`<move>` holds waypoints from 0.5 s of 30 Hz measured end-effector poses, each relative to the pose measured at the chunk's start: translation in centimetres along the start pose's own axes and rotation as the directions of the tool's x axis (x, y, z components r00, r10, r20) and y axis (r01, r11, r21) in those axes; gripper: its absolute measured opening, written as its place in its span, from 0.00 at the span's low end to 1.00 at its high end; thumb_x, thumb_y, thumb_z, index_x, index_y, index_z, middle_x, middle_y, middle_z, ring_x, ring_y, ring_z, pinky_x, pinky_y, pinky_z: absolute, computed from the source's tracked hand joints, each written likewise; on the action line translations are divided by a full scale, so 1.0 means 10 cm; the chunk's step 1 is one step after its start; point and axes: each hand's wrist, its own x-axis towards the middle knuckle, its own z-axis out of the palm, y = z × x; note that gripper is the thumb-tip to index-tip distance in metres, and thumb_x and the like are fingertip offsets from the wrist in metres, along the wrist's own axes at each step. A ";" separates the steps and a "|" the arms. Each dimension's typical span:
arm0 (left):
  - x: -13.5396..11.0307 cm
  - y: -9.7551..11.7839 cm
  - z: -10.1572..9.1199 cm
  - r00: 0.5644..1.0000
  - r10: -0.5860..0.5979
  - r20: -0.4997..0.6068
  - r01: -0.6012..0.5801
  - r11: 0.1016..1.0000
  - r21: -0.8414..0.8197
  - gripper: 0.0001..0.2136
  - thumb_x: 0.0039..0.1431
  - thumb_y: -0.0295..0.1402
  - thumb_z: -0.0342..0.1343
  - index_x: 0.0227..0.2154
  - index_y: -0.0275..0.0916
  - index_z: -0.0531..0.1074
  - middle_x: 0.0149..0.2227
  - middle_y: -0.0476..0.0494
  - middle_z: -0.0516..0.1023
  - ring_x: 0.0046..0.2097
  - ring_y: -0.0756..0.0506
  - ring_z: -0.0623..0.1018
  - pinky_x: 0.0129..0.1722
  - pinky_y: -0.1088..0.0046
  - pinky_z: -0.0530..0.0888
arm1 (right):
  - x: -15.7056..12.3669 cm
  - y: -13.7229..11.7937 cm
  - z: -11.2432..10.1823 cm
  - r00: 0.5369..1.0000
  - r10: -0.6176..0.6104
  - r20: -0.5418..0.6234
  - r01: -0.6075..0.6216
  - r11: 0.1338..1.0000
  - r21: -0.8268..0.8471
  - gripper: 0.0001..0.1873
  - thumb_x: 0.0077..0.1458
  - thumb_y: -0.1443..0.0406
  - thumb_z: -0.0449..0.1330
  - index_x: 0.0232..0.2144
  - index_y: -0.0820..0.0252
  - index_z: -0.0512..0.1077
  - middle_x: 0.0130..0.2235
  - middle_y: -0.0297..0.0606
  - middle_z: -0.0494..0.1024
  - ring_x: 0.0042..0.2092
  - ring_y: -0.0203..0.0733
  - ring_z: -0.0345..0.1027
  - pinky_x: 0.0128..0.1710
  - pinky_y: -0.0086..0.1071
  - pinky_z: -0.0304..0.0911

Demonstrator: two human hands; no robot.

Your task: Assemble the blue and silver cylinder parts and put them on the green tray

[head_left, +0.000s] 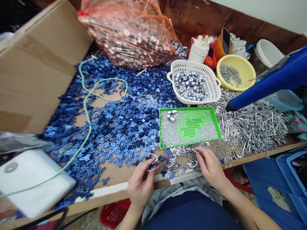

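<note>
Between the thumb and fingers of my left hand [141, 182] is a curved silver metal piece [153, 156], with a small blue three-armed part [153, 164] against it. My right hand [211, 164] pinches a small silver metal piece [196, 151] above a pile of curved metal pieces [178, 159] at the table's front edge. Just beyond my hands lies a green tray [190, 145] of tiny silver parts, with a few silver-and-blue cylinders [171, 117] in its far left corner. Blue three-armed parts [124, 127] cover the table on the left.
A white basket [212, 86] holds more cylinders beside a yellow bowl [247, 72]. A blue bar [261, 83] slants in from the right over loose metal rods [254, 127]. A green cord [86, 108], cardboard box [45, 60] and white box [35, 182] are leftward; an orange bag [134, 35] stands behind.
</note>
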 end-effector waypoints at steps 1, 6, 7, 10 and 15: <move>0.00 0.01 0.00 1.000 0.010 -0.004 -0.010 1.000 0.010 0.10 0.52 0.30 0.58 0.39 0.38 0.76 0.34 0.43 0.81 0.35 0.45 0.79 0.39 0.68 0.76 | -0.01 -0.03 0.05 0.999 -0.035 0.026 0.036 0.999 -0.023 0.11 0.61 0.67 0.49 0.43 0.60 0.68 0.34 0.39 0.76 0.36 0.40 0.69 0.35 0.33 0.64; 0.00 0.02 0.03 0.999 -0.008 -0.044 0.008 1.000 0.008 0.10 0.54 0.32 0.57 0.39 0.38 0.76 0.33 0.43 0.81 0.35 0.45 0.79 0.41 0.67 0.76 | 0.01 -0.14 0.26 0.960 -0.228 0.160 0.243 0.966 -0.087 0.09 0.60 0.67 0.49 0.37 0.61 0.70 0.31 0.38 0.74 0.34 0.40 0.64 0.33 0.33 0.61; -0.01 0.01 0.03 0.999 -0.016 -0.046 0.016 1.000 0.005 0.10 0.54 0.32 0.57 0.39 0.38 0.76 0.33 0.43 0.81 0.36 0.45 0.80 0.41 0.67 0.76 | 0.02 -0.16 0.30 0.951 -0.256 0.171 0.275 0.956 -0.099 0.10 0.60 0.68 0.49 0.37 0.61 0.70 0.31 0.39 0.73 0.34 0.41 0.63 0.33 0.33 0.61; -0.01 -0.02 0.02 0.999 -0.031 -0.032 0.031 1.000 -0.002 0.10 0.54 0.32 0.57 0.40 0.38 0.75 0.34 0.43 0.81 0.36 0.45 0.80 0.41 0.67 0.76 | 0.04 -0.17 0.36 0.945 -0.290 0.153 0.306 0.947 -0.098 0.10 0.60 0.68 0.49 0.39 0.62 0.70 0.31 0.39 0.73 0.34 0.41 0.63 0.34 0.33 0.60; -0.02 -0.03 0.01 0.999 -0.004 -0.053 0.002 0.999 -0.033 0.10 0.54 0.30 0.57 0.40 0.39 0.75 0.34 0.44 0.81 0.36 0.45 0.79 0.41 0.69 0.76 | 0.07 0.00 0.31 0.967 -0.189 -0.170 0.182 0.982 -0.057 0.09 0.59 0.67 0.51 0.40 0.60 0.69 0.31 0.37 0.74 0.34 0.40 0.65 0.34 0.33 0.61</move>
